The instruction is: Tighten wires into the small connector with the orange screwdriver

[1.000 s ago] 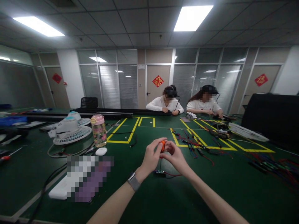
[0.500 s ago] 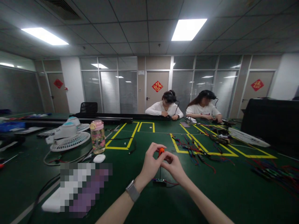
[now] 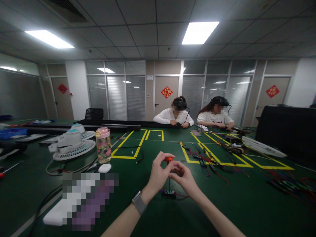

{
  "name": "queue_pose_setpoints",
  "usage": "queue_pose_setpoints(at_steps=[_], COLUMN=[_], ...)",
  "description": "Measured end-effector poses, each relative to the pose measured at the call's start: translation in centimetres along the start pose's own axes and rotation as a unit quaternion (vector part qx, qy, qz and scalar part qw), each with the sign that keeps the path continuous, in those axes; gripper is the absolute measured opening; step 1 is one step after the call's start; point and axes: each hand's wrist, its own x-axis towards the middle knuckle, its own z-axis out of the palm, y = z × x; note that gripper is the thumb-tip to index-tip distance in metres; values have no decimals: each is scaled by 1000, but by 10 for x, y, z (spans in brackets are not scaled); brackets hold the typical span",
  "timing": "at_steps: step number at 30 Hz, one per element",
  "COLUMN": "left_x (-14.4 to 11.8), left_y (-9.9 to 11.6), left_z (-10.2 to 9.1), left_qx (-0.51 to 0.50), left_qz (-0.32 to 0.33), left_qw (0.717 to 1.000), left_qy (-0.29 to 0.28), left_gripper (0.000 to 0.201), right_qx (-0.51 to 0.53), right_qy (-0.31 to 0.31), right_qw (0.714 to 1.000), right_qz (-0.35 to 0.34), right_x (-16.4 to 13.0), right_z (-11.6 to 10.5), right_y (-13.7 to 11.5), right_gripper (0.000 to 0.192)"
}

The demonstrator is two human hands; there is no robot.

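Green matting with yellow tape lines [image 3: 128, 140] covers the long workbench, where my left hand [image 3: 158, 174] and right hand [image 3: 184, 176] pinch the orange-handled screwdriver [image 3: 169, 160] upright, fingertips closed on its handle. Its tip meets a small black module [image 3: 169, 194] on the mat; I judge a screw is being driven, so steady downward pressure comes next.

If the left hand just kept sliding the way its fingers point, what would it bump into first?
The left hand points right, across to the right hand. Its fingertips already pinch the orange screwdriver handle, so it would press into that and the right hand's fingers almost at once, though depth is hard to judge.
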Motion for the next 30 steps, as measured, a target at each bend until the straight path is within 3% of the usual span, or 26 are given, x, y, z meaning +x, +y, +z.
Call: queue_pose_setpoints(at_steps=[4,11,20,26,30], left_x=[-1,-3,0,-5,-6], left_y=[-2,2,-6,-2,-2], left_z=[2,0,-1,3,2], left_qx=[2,-41,-3,-40,-60], left_qz=[4,6,32,19,9], left_qw=[1000,997,999,998,997], left_qy=[2,-62,-3,-38,-53], left_gripper=[9,26,15,20,24], right_qx=[-19,-37,5,-29,-97], right_qy=[14,8,-11,-3,-33], right_qw=[1000,999,1000,1000,995], right_qz=[-3,20,21,5,2], right_x=[0,0,-5,-5,-10], right_z=[3,-10,2,-3,-11], right_y=[1,2,1,-3,-1], right_gripper=[33,32,37,30,21])
